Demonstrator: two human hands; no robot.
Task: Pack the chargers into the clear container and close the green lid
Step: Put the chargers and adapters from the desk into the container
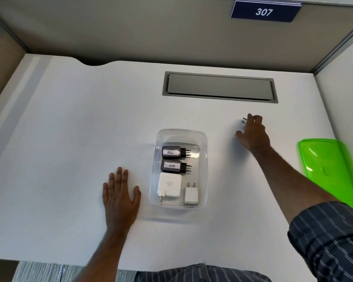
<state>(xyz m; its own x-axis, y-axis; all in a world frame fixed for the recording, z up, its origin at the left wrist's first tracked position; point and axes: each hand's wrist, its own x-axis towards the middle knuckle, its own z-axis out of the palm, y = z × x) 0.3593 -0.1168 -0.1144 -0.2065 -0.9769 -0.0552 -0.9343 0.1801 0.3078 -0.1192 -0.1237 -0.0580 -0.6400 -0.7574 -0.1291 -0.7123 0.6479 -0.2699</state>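
The clear container point(204, 137) stands on the white desk in the middle. Inside it lie two black chargers, labelled 002 point(172, 152) and 026 point(172, 165), a large white charger point(170, 186) and a small white charger point(191, 195). My left hand point(119, 195) rests flat on the desk just left of the container, fingers apart. To the container's upper right, my right hand point(252, 133) curls around a small white charger point(242, 123) on the desk; the hand hides most of it. The green lid point(328, 169) lies at the desk's right edge.
A grey cable hatch point(219, 87) is set into the desk behind the container. Partition walls close the back and both sides, with a sign reading 307 point(264, 11) on the back one. The desk's near edge runs along the bottom.
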